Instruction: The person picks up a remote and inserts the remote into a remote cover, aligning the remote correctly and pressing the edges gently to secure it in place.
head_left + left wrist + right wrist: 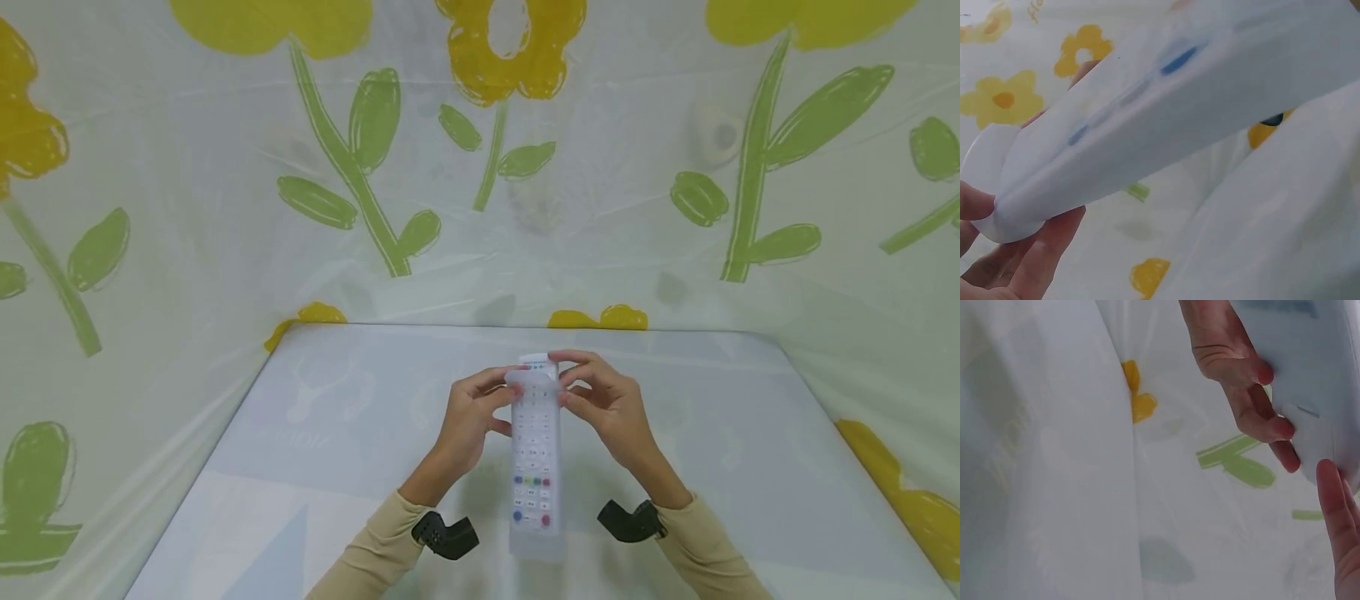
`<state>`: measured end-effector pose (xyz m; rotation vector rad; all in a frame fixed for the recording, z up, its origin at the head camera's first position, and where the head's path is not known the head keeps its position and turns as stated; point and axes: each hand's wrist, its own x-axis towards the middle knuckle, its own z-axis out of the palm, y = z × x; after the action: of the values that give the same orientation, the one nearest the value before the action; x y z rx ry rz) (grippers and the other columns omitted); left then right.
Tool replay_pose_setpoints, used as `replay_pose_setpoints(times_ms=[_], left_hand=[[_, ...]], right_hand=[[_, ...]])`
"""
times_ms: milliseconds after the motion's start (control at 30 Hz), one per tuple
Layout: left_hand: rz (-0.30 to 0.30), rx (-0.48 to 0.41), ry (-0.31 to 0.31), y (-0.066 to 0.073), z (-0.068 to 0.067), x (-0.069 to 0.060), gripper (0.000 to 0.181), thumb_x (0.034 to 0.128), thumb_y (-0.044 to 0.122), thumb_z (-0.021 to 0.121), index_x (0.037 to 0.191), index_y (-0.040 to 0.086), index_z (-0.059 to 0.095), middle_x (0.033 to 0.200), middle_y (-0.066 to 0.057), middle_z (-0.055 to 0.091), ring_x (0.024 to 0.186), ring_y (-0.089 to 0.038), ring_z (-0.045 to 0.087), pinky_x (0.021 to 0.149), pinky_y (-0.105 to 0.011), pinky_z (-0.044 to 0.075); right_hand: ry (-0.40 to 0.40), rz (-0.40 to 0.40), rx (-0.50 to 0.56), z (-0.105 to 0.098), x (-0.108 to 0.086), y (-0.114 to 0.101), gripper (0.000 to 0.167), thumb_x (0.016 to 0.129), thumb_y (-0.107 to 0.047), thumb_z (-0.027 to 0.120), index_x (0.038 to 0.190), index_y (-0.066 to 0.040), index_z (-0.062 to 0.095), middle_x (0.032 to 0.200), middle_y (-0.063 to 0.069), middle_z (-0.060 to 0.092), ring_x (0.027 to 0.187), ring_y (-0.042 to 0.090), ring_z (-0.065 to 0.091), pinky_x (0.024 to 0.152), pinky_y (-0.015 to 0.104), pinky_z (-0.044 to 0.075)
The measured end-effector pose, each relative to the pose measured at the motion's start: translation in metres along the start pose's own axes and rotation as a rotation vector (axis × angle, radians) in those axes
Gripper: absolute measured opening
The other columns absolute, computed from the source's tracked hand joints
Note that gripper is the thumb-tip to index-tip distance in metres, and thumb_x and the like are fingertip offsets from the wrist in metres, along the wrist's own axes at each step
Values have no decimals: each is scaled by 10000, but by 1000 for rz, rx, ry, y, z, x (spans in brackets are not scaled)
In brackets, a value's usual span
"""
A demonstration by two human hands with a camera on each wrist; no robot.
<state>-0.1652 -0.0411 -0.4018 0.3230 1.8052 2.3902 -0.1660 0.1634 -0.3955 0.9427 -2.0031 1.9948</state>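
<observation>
Item: a long, slim white plastic remote control with multicoloured buttons (538, 362), partly enclosed in a translucent, soft-looking protective sleeve (536, 467). It is held up over a pale grey-white tabletop (352, 450), at six o'clock from the centre of the head view, with its bare top end toward twelve. An unfilled length of sleeve projects at six. Whether that tail touches the surface cannot be told.

Grip: at ten o'clock from the item, the left hand (468, 412) pinches the sleeve's flared mouth between thumb and fingers. At two o'clock, the right hand (615, 408) holds the sleeve's upper edge narrowly, thumb and fingers bent, its index fingertip on the remote control's exposed corner.

Handling, as judged: the remote control should be light and stiff, its smooth casing mildly slippery. The sleeve should be flexible, likely to cling and possibly to tear if strained at the lip. Recommended holds: the remote control by its long side edges, the sleeve by its mouth.
</observation>
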Motion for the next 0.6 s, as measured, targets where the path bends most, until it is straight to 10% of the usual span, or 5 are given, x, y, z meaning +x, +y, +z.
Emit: replay_pose_setpoints(times_ms=[600], left_hand=[[-13,8,12,2,3,-2,318,887,81,572,1177,-36,630,1096,-119,632,879,-225,602,565,-336,559]], right_hand=[[8,48,4,-3,1,4,88,882,74,585,960,39,607,1299,202,514,1118,265,538,861,334,525]])
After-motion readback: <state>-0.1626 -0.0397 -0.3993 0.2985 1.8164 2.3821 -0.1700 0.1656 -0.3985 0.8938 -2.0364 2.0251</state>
